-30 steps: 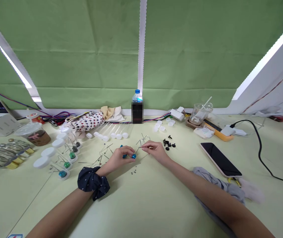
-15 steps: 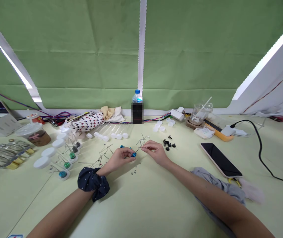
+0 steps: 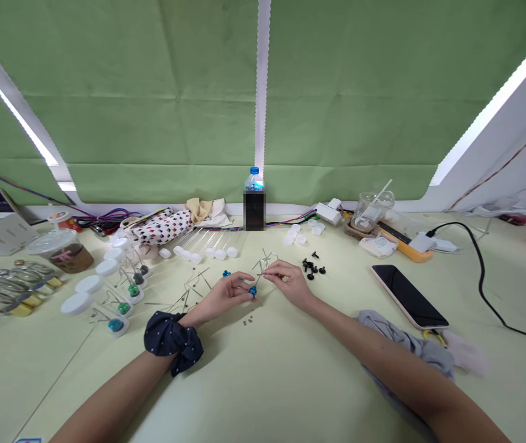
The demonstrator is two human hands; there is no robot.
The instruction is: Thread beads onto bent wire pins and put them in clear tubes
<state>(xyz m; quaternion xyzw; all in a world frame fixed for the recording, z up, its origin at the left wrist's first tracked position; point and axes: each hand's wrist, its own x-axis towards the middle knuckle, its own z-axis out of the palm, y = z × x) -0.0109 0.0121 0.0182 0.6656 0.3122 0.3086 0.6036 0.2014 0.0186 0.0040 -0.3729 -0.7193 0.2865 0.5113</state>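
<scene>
Over the middle of the table, my left hand (image 3: pixel 229 291) has its fingertips curled at a small shiny blue ball (image 3: pixel 253 291). A thin metal rod (image 3: pixel 258 279) runs up from the ball, its upper end pinched between the thumb and fingers of my right hand (image 3: pixel 289 283). Behind the rod lie bent metal wires (image 3: pixel 266 258). Another blue piece (image 3: pixel 226 273) rests just beyond my left hand. Small grey bits (image 3: pixel 248 320) are scattered below the hands, and black screw-like pieces (image 3: pixel 311 267) sit right of my right hand.
White caps with green, blue and dark balls on wires (image 3: pixel 124 307) stand at left, near glass bottles (image 3: pixel 18 284). Clear tubes (image 3: pixel 219 239) lie behind. A phone (image 3: pixel 409 296), a grey cloth (image 3: pixel 401 338) and a black cable (image 3: pixel 482 271) are at right; a bottle (image 3: pixel 254 181) stands at back.
The blue ball has shifted slightly right and down, and its rod is now more upright. My left hand has moved a little to the right with it; the right hand has barely moved.
</scene>
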